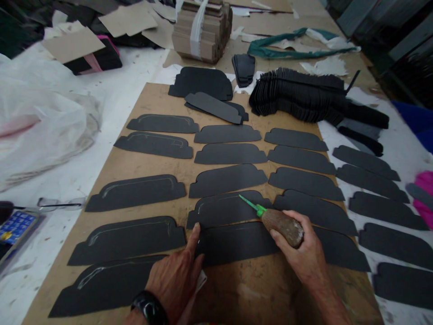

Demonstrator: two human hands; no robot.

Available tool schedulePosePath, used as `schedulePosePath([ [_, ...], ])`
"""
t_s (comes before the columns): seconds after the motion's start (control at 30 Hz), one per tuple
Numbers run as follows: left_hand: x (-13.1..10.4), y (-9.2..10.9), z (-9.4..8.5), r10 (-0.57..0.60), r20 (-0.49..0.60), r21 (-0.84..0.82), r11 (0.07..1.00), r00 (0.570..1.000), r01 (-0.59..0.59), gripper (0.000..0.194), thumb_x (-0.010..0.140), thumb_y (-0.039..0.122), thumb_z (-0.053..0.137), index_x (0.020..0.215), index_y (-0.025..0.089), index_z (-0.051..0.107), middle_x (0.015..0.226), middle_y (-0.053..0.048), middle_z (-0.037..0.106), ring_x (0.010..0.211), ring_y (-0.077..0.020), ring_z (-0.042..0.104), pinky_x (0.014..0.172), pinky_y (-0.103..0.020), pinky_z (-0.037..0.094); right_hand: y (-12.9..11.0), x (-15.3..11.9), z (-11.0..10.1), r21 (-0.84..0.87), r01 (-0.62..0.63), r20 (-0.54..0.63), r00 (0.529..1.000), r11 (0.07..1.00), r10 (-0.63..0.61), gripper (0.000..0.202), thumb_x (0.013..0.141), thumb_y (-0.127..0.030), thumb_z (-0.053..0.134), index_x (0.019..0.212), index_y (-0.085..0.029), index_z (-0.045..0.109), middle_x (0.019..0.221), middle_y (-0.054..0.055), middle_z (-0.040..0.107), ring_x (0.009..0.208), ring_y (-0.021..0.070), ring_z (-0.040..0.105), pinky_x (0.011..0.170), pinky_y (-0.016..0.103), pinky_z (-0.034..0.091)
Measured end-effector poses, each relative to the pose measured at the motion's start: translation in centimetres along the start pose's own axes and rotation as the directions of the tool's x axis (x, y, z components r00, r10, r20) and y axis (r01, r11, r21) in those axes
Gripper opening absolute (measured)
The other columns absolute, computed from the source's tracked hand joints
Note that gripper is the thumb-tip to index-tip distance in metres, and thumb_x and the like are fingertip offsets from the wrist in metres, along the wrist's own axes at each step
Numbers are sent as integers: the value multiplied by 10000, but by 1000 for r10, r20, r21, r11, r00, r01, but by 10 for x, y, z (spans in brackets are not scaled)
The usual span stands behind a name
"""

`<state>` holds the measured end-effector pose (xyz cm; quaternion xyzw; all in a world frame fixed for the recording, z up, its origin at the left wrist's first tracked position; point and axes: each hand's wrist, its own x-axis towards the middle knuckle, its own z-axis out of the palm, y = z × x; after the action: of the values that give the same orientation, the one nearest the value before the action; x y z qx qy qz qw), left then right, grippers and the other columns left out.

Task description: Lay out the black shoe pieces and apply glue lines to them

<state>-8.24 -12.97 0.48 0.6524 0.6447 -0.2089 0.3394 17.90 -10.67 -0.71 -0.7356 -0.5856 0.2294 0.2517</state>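
My right hand (pixel 302 253) is wrapped round a grimy brown squeeze bottle (pixel 282 225) with a thin green nozzle. The nozzle tip touches or hovers just above the upper edge of a flat black cut piece (pixel 223 208), where a thin shiny line runs. With its index finger stretched out, my left hand (pixel 177 275) presses on the lower left corner of that piece; its other fingers are partly bent. Something white (pixel 201 280) shows beside the left hand, partly hidden. At left, several like pieces, such as this one (pixel 135 234), carry shiny lines along their upper edges.
More black pieces (pixel 307 185) lie in rows on a brown board (pixel 108 180). Behind stand a row of packed black pieces (pixel 297 92) and a tied cardboard bundle (pixel 203 34). Glasses (pixel 61 203) and a plastic bag (pixel 43 113) are at left. Pink cloth (pixel 424 194) shows at right.
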Motion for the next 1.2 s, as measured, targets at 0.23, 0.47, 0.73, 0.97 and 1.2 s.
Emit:
schedulePosePath([
  [0.23,1,1,-4,-16,7,43,999,1000,15,539,895,275,246,1396,175,76,848,-105,684,761,-272,650,641,-400,490,11,0,-9,-23,-44,-40,998,999,44,442,666,-410,620,1044,-216,497,1032,51,572,935,223,549,824,381,446],
  [0.47,3,2,-3,-14,-11,50,999,1000,14,532,897,301,244,1394,179,99,800,-97,686,727,-273,653,623,-398,490,17,0,-17,-28,-92,-78,993,995,90,456,657,-429,624,1038,-209,506,1019,56,576,922,228,550,810,384,446],
  [0.73,-6,9,-23,15,-6,27,1000,1000,-15,478,898,313,234,1358,186,224,980,-93,666,828,-262,642,671,-397,489,19,0,-17,-21,-77,-80,994,997,75,449,662,-422,617,1037,-207,499,1023,60,575,933,230,549,827,395,442],
  [0.97,5,52,-30,171,-50,58,984,984,-168,468,882,301,266,1344,229,257,833,-60,686,736,-265,653,599,-384,485,19,2,-19,-12,-76,-73,994,997,75,442,661,-412,611,1037,-207,498,1025,60,573,939,228,548,831,392,444],
  [1.2,35,70,-20,199,-26,80,977,980,-197,609,856,298,322,1397,200,62,776,-103,684,709,-287,647,603,-388,466,20,3,-22,-14,-54,-61,997,998,53,425,673,-372,613,1047,-210,490,1026,60,567,935,225,547,824,382,445],
])
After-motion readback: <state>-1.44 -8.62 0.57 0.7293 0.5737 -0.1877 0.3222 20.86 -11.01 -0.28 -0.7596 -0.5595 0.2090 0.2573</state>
